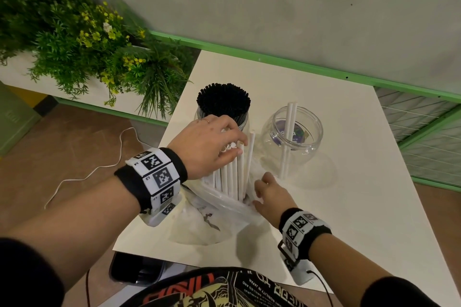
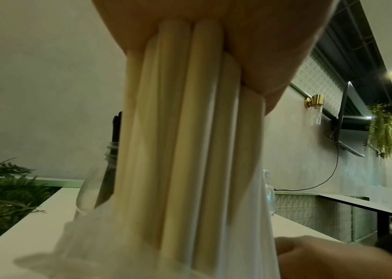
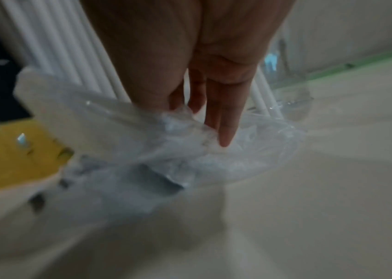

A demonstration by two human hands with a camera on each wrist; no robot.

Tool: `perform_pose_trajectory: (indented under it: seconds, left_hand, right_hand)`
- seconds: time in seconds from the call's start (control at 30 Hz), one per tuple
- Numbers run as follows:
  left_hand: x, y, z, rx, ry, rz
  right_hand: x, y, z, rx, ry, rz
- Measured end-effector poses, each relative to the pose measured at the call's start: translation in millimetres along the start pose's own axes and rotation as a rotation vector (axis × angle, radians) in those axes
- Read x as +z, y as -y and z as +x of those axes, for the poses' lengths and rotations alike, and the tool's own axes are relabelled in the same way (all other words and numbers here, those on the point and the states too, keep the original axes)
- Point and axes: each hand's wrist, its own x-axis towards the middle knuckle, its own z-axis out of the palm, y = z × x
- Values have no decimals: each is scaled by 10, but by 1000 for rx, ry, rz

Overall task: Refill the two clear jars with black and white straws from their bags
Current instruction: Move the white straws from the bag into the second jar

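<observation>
A bundle of white straws (image 1: 230, 177) (image 2: 190, 151) (image 3: 54, 47) stands upright in a crumpled clear plastic bag (image 1: 224, 207) (image 3: 142, 141) on the white table (image 1: 349, 182). My left hand (image 1: 232, 142) (image 2: 262, 56) grips the bundle at its top. Low on the bag's right side, my right hand (image 1: 259, 194) (image 3: 202, 113) pinches the plastic between thumb and fingers. Behind the bundle, a clear jar (image 1: 245, 122) (image 2: 109, 169) is packed with black straws (image 1: 223, 102). To the right, a second clear jar (image 1: 316, 132) (image 3: 290, 85) holds two white straws (image 1: 289, 127).
Leafy plants with yellow flowers (image 1: 87, 45) fill a planter left of the table. A white cable (image 1: 94, 169) lies on the brown floor. A green-framed wire mesh (image 1: 424, 119) runs along the right. A dark object (image 1: 134, 269) sits below the table's near edge.
</observation>
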Motion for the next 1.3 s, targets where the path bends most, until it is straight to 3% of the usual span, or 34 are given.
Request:
perform_pose_trajectory:
  seconds: [0.1, 0.13, 0.27, 0.47, 0.67, 0.87, 0.93, 1.0, 1.03, 1.13, 1.3]
  left_hand:
    - [2, -19, 5, -7, 7, 4]
    - [0, -26, 7, -8, 9, 5]
    - [0, -45, 2, -6, 15, 10]
    - [6, -73, -22, 3, 17, 19]
    - [21, -127, -7, -3, 25, 18]
    - [13, -128, -8, 1, 15, 2]
    - [17, -113, -9, 4, 10, -10]
    - [27, -92, -1, 7, 1, -27]
    - [33, -83, 3, 9, -5, -35]
    - [35, -67, 17, 26, -12, -62]
    - [-42, -103, 27, 50, 12, -86]
  right_hand:
    - [41, 37, -50, -178, 4, -99]
    - [46, 38, -46, -170, 32, -72]
    - [22, 17, 43, 30, 40, 126]
    - [82, -171, 86, -16, 122, 371]
    - [138, -139, 67, 158, 114, 794]
    - [-13, -156, 135, 252, 177, 771]
    - [-170, -117, 74, 212, 206, 476]
    - [-322, -22, -27, 132, 83, 212]
    - [-390, 33, -74, 94, 9, 239]
    - [-609, 193, -110, 24, -120, 666]
    - [-759, 323, 66, -110, -5, 841]
